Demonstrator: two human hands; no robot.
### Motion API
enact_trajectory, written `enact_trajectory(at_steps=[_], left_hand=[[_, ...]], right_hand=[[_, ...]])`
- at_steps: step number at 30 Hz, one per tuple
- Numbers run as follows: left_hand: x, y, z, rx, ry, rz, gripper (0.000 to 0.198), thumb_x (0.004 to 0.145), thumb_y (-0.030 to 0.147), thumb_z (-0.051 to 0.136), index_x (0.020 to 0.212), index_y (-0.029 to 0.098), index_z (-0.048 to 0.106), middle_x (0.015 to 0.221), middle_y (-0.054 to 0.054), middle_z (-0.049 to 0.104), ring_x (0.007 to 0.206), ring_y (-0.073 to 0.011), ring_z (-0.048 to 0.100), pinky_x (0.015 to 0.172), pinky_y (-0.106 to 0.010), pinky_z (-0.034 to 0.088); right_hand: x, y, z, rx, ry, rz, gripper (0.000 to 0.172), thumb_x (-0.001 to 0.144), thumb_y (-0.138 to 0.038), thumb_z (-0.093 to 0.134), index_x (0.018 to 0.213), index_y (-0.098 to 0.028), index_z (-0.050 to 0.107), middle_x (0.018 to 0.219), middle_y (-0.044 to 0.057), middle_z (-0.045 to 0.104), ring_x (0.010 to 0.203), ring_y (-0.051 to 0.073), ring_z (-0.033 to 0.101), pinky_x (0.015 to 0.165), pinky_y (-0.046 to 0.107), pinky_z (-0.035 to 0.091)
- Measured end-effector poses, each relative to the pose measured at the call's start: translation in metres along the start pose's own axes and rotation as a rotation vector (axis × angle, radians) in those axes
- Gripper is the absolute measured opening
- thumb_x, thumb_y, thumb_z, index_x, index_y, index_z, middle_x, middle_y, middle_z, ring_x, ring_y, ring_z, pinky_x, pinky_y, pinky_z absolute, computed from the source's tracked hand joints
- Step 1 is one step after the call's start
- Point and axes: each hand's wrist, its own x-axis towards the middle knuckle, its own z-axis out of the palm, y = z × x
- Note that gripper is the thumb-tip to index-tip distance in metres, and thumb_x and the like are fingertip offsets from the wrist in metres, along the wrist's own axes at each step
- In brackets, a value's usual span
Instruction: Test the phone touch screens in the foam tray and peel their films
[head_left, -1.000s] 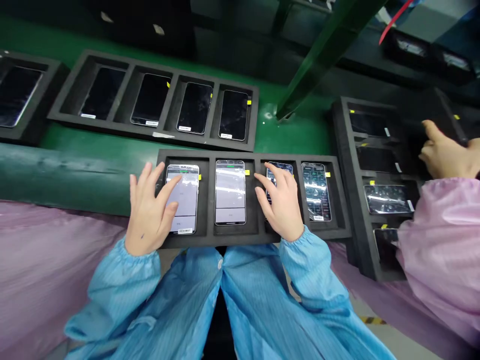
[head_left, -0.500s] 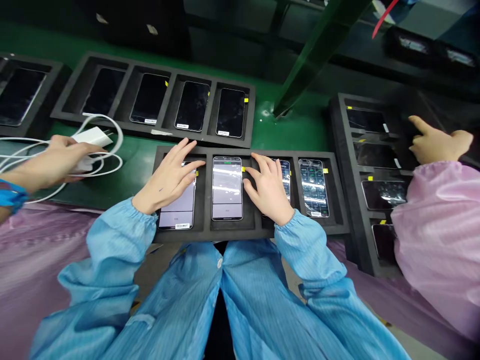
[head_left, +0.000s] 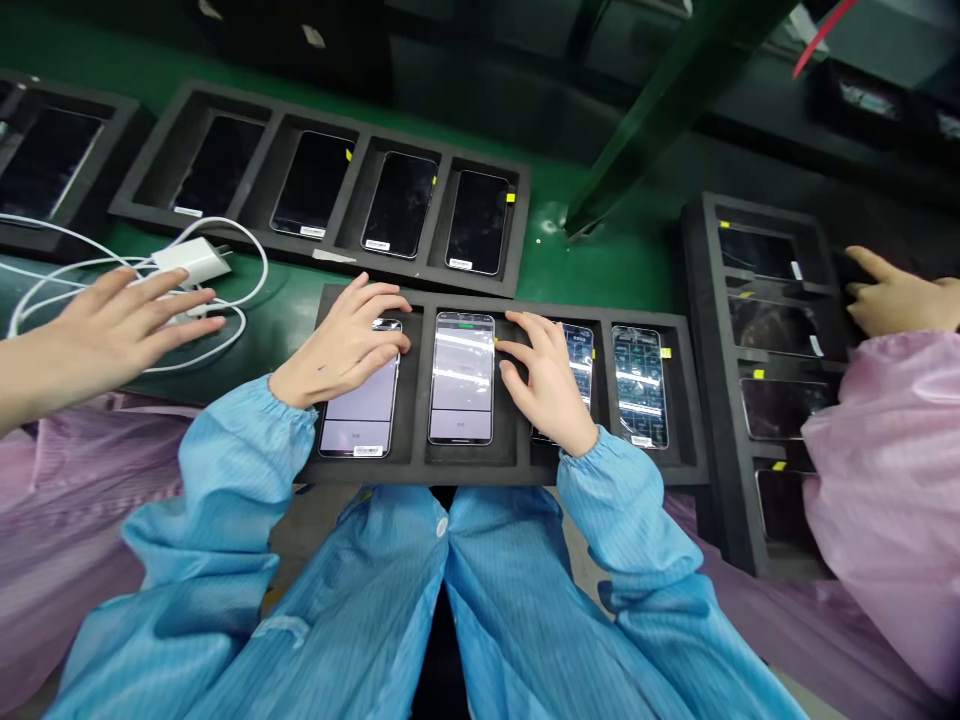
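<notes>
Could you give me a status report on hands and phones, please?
Left hand open, on leftmost phone. Right hand open, on third phone. Neighbour's hand at white charger, left of tray.

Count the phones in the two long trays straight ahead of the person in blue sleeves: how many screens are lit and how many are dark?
Lit phones in the near tray: 4
Dark phones in the far tray: 4
Total: 8

The left hand is covering the top of the leftmost phone; the right hand is hiding most of the third phone. The far-left tray is running off the picture's left edge.
</notes>
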Motion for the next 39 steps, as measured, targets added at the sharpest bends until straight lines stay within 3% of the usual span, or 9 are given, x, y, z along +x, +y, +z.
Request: enact_trajectory(at_steps=[6, 13, 23, 31, 39], left_hand=[[0.000, -0.001, 0.002, -0.007, 0.021, 0.010, 0.043, 0.099, 0.040, 0.031, 0.094, 0.025, 0.071, 0.129, -0.005, 0.052, 0.135, -0.0273, 0.041, 0.125, -0.059, 0.017], [0.007, 0.002, 0.000, -0.077, 0.003, -0.048, 0.045, 0.098, 0.038, 0.033, 0.079, 0.023, 0.071, 0.122, -0.003, 0.060, 0.129, -0.0258, 0.046, 0.124, -0.057, 0.022], [-0.007, 0.009, -0.003, -0.047, -0.005, -0.013, 0.047, 0.097, 0.047, 0.031, 0.088, 0.029, 0.074, 0.128, -0.004, 0.061, 0.133, -0.0278, 0.043, 0.122, -0.058, 0.023], [-0.003, 0.009, -0.002, -0.094, 0.014, -0.062, 0.055, 0.097, 0.049, 0.029, 0.079, 0.026, 0.075, 0.122, -0.004, 0.063, 0.127, -0.0273, 0.044, 0.119, -0.054, 0.024], [-0.007, 0.009, -0.006, -0.109, 0.020, -0.061, 0.053, 0.097, 0.051, 0.030, 0.085, 0.029, 0.077, 0.130, -0.005, 0.059, 0.132, -0.0299, 0.043, 0.118, -0.056, 0.027]], right_hand=[[0.000, 0.001, 0.001, 0.055, -0.004, -0.001, 0.031, 0.089, -0.016, 0.047, 0.107, -0.016, 0.072, 0.148, 0.013, 0.051, 0.141, 0.031, 0.038, 0.121, 0.063, 0.027], [0.000, 0.001, -0.001, 0.072, -0.032, 0.007, 0.035, 0.088, -0.014, 0.044, 0.107, -0.017, 0.073, 0.148, 0.011, 0.051, 0.141, 0.031, 0.037, 0.121, 0.063, 0.026], [-0.016, -0.003, -0.001, 0.024, -0.030, 0.022, 0.039, 0.088, -0.011, 0.041, 0.105, -0.020, 0.075, 0.147, 0.009, 0.052, 0.141, 0.029, 0.038, 0.121, 0.066, 0.023], [-0.015, -0.003, -0.002, 0.077, -0.028, 0.005, 0.039, 0.087, -0.009, 0.041, 0.101, -0.018, 0.076, 0.146, 0.010, 0.053, 0.141, 0.028, 0.038, 0.122, 0.060, 0.028], [-0.016, -0.004, -0.001, 0.037, 0.000, 0.068, 0.038, 0.086, -0.010, 0.044, 0.103, -0.021, 0.076, 0.147, 0.008, 0.051, 0.141, 0.029, 0.038, 0.121, 0.065, 0.024]])
